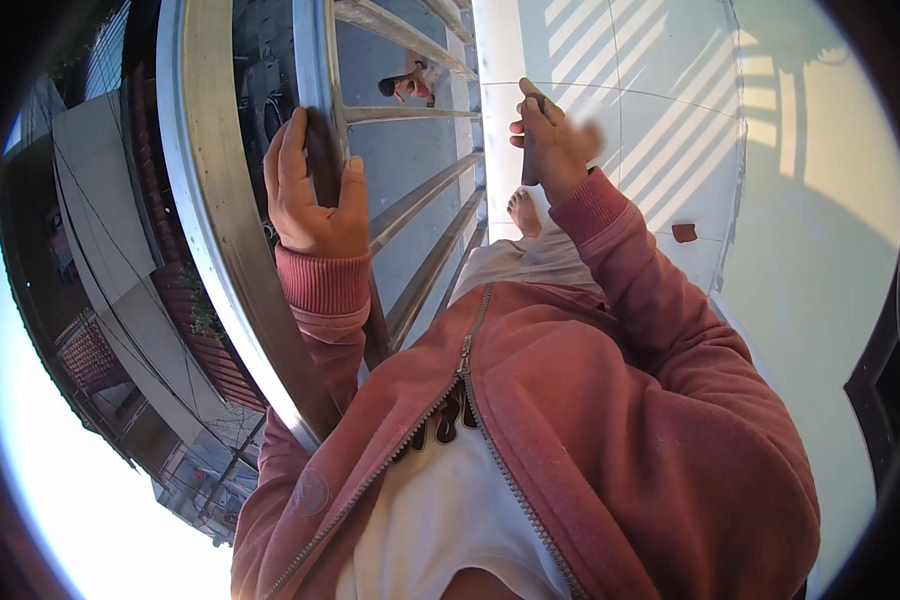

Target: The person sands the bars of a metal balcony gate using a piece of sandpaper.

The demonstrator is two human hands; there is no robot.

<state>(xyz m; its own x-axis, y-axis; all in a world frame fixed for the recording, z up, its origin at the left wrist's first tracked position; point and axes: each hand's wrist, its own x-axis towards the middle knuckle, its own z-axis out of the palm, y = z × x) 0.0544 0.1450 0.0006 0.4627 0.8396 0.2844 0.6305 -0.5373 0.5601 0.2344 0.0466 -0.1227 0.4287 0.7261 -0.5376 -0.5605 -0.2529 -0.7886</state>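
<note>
My left hand [315, 195] lies on the lower metal rail [315, 60] of the railing, fingers stretched out and thumb apart, on a dark patch that may be its shadow. My right hand [550, 145] is over the tiled floor, to the right of the railing bars. Its fingers are closed around a flat, dark brownish piece [532, 160] that sticks out below them. Part of this hand is blurred. Both wrists come out of reddish sleeve cuffs.
A wide outer rail [210, 200] curves along the left, with buildings and wires beyond. Slanted bars [420, 205] run toward the floor. Below, a person [410, 82] is visible through them. A small red-brown piece [684, 233] lies on the tiles near the right wall [800, 260]. My bare foot [523, 212] shows.
</note>
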